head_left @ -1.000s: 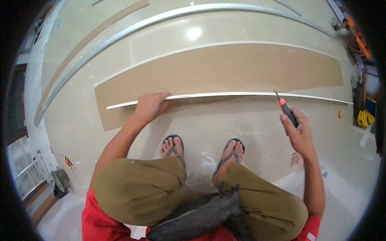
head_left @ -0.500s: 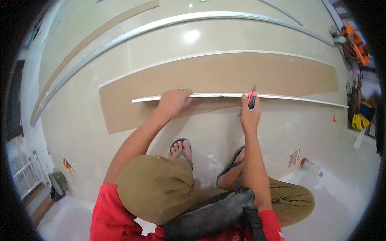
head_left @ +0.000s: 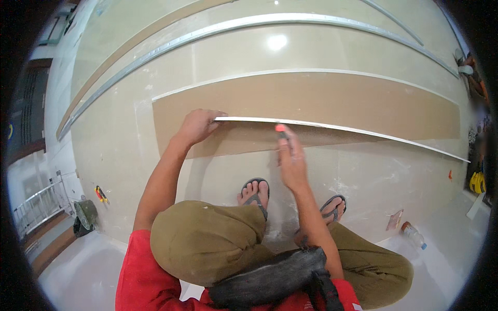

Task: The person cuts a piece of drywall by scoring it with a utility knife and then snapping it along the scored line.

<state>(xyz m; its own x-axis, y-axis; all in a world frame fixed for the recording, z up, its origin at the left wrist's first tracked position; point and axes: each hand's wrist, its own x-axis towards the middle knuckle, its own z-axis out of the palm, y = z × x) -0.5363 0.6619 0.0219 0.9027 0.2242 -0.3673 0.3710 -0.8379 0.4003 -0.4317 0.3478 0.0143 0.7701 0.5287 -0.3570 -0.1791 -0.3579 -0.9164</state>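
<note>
Left hand (head_left: 199, 125) pinches the left end of the strip (head_left: 340, 129), fingers reaching over its far side, while the right hand (head_left: 292, 158), blurred, is curled tight around a knife (head_left: 280, 128) whose orange front end meets the strip's near side; the blade is too blurred to make out. What shows clearly of the strip is a long, thin, white edge, clean and narrow. It crosses above the brown board (head_left: 311, 96) over the middle of the floor (head_left: 129, 171), its long axis running left to right, the right end slanting nearer the person and pointing toward the floor's right edge. Whether that end rests on the floor cannot be told. Past the board's far white edge, bare floor reaches to a metal rail (head_left: 249, 23); nearer, an open band separates the board from the sandals (head_left: 254, 194). Bare floor also lies left of the board. Room is tightest at the strip's right end, where yellow gear (head_left: 477, 182) sits just beside it at the floor's right edge.
</note>
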